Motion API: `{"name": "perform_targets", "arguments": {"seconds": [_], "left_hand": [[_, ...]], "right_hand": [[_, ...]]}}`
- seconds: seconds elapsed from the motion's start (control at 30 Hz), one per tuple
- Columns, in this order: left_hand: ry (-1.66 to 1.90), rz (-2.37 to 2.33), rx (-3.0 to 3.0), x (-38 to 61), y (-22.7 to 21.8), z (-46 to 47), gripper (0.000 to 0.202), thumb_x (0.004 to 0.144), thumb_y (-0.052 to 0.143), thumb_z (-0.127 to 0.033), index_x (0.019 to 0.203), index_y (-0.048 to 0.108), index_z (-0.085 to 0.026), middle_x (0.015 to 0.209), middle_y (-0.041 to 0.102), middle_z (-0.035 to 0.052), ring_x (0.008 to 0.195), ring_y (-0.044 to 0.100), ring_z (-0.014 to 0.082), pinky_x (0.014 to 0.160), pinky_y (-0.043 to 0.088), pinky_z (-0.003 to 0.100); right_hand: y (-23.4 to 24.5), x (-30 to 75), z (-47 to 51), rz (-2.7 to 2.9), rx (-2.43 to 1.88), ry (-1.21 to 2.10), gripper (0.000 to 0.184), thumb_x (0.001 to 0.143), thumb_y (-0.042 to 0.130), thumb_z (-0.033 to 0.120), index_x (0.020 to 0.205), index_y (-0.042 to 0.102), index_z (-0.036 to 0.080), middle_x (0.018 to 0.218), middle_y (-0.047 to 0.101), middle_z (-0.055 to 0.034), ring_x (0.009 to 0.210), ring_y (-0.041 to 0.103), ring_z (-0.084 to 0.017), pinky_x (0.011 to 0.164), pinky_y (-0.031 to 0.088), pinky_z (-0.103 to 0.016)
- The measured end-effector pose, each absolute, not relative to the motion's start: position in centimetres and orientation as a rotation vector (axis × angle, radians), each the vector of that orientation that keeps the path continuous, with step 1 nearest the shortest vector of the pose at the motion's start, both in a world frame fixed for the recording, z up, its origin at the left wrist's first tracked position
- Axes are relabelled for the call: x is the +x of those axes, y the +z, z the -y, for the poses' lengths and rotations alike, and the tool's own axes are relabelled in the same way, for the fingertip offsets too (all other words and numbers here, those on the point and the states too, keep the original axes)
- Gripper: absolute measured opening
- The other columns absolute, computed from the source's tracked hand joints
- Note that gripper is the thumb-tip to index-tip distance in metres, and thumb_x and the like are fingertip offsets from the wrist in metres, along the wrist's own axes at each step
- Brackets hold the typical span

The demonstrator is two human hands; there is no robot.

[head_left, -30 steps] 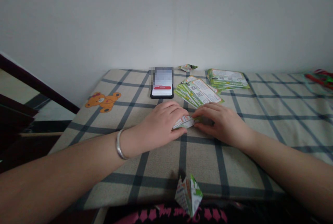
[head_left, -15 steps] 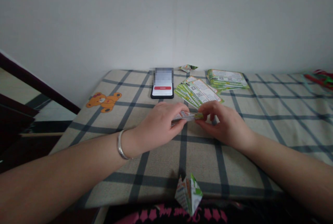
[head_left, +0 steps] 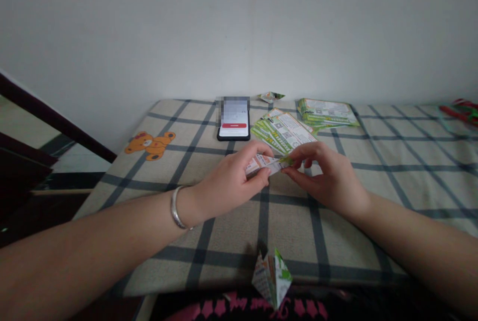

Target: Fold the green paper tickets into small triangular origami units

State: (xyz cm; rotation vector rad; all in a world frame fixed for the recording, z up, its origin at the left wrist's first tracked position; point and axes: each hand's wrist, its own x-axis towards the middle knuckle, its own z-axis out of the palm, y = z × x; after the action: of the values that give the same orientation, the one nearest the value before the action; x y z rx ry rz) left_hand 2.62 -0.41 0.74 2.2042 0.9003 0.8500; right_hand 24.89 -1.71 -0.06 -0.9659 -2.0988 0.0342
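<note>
A partly folded piece of printed paper (head_left: 274,165) is held between my two hands, over the middle of the table. My left hand (head_left: 239,169), with a silver bangle at its wrist, is closed on the paper's left part, thumb in front and fingers behind. My right hand (head_left: 324,171) pinches its right end between thumb and fingertips. Some of the paper is hidden behind my fingers. Just beyond my hands, several green and white printed leaflets (head_left: 289,132) lie fanned out. A folded paper piece with pointed tips (head_left: 272,278) is at the table's near edge.
A phone (head_left: 234,134) with a lit screen lies near the wall. Right of it are a small folded paper piece (head_left: 271,97) and a stack of leaflets (head_left: 328,112). An orange bear picture (head_left: 150,146) is on the checked tablecloth (head_left: 224,261). A red and green object (head_left: 465,112) lies far right.
The paper between my hands has tilted, so more of its printed face shows. Both hands stay at nearly the same place and keep hold of it.
</note>
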Motion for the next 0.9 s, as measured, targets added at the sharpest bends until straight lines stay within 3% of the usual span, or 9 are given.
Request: {"name": "perform_targets", "arguments": {"seconds": [0.17, 0.37, 0.53, 0.77, 0.9], "left_hand": [[0.85, -0.889, 2.255, 2.58, 0.78, 0.42, 0.022, 0.085, 0.053, -0.012, 0.103, 0.044, -0.022, 0.089, 0.061, -0.0019, 0.074, 0.06, 0.0102, 0.067, 0.047, 0.024], [0.896, -0.846, 2.337, 2.62, 0.66, 0.32, 0.015, 0.089, 0.053, -0.015, 0.101, 0.047, -0.021, 0.089, 0.057, -0.003, 0.076, 0.057, 0.0083, 0.069, 0.045, 0.021], [0.919, -0.848, 2.417, 2.71, 0.69, 0.23, 0.011, 0.09, 0.054, -0.017, 0.1, 0.05, -0.02, 0.095, 0.059, -0.0017, 0.087, 0.057, 0.0104, 0.078, 0.045, 0.024], [0.857, -0.88, 2.319, 2.72, 0.67, 0.17, 0.008, 0.089, 0.055, -0.019, 0.095, 0.049, -0.02, 0.087, 0.058, -0.0027, 0.078, 0.058, 0.0101, 0.071, 0.046, 0.024], [0.843, -0.879, 2.2, 2.76, 0.56, 0.21, 0.008, 0.09, 0.054, -0.021, 0.095, 0.048, -0.021, 0.079, 0.056, -0.0049, 0.064, 0.057, 0.007, 0.061, 0.047, 0.02]], "right_hand": [[0.08, 24.79, 1.63, 2.099, -0.979, 0.087, 0.02, 0.08, 0.071, 0.024, 0.093, 0.057, 0.02, 0.08, 0.064, 0.0025, 0.065, 0.057, -0.009, 0.057, 0.046, -0.022], [0.43, 24.7, 1.64, 2.153, -0.973, 0.024, 0.014, 0.082, 0.07, 0.025, 0.091, 0.06, 0.021, 0.076, 0.062, 0.0026, 0.068, 0.058, -0.01, 0.059, 0.044, -0.023], [0.66, 24.62, 1.66, 2.184, -0.974, 0.021, 0.012, 0.083, 0.068, 0.023, 0.092, 0.061, 0.021, 0.079, 0.063, 0.0018, 0.071, 0.059, -0.01, 0.061, 0.045, -0.024], [0.63, 24.61, 1.75, 2.178, -0.982, 0.005, 0.013, 0.083, 0.068, 0.022, 0.094, 0.061, 0.02, 0.078, 0.062, 0.001, 0.07, 0.058, -0.011, 0.06, 0.045, -0.025], [0.55, 24.57, 1.79, 2.136, -0.966, -0.02, 0.013, 0.083, 0.069, 0.023, 0.09, 0.058, 0.018, 0.077, 0.062, -0.0002, 0.067, 0.057, -0.011, 0.058, 0.045, -0.025]]}}
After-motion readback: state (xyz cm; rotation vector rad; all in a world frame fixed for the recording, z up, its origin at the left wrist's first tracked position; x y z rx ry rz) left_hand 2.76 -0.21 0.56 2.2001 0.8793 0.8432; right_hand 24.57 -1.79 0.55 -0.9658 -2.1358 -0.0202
